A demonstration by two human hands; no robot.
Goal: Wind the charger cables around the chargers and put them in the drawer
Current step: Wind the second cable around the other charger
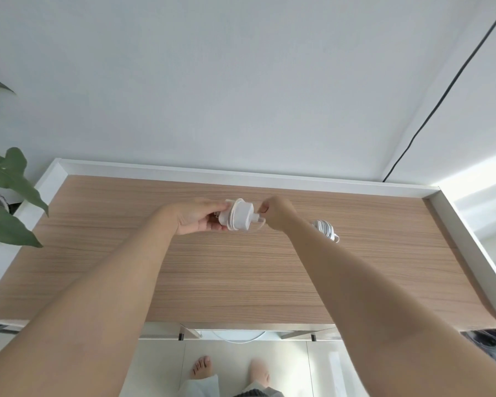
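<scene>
Centre of frame, above the wood-grain desk top with white raised border [241, 282]: left hand [198, 217] grasps a white round charger block with white cable coiled around it [238, 214]. Right hand [275, 212] is pinched shut on the thin white cable end [259, 220] beside the block. Second white charger already wrapped in its cable [325, 229] lies on the desk right of centre, partly behind the right forearm. Bottom centre, a slightly open drawer [235, 335] under the desk edge shows a white curved cable inside; its other contents are hidden.
</scene>
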